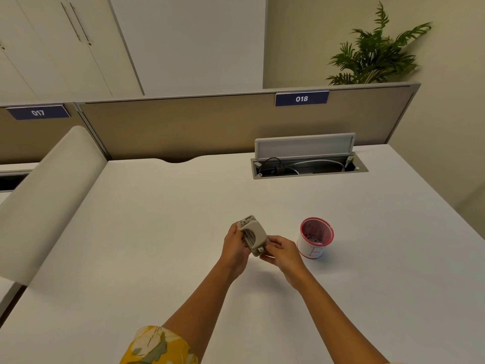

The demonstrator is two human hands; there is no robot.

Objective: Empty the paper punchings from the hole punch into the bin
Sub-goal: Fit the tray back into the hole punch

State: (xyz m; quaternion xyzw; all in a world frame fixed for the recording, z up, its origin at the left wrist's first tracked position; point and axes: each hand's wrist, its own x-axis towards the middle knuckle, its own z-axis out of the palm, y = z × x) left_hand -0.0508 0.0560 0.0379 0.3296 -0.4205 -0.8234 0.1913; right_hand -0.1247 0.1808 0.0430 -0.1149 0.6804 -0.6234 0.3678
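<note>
A small grey hole punch (252, 234) is held above the white desk (157, 232), tilted on its side with its underside partly turned toward me. My left hand (234, 245) grips its left side. My right hand (280, 249) holds its lower right end with the fingertips. To the right stands the bin (315, 238), a small round cup with a red rim and a white paper label marked "B". It stands upright on the desk, a short gap from my right hand. Some scraps show inside it.
An open cable hatch (309, 166) with cords lies at the back right of the desk. A beige partition (183, 127) with tags 017 and 018 closes off the back. A padded divider (47, 200) runs along the left. A potted plant (375, 53) rises behind the partition.
</note>
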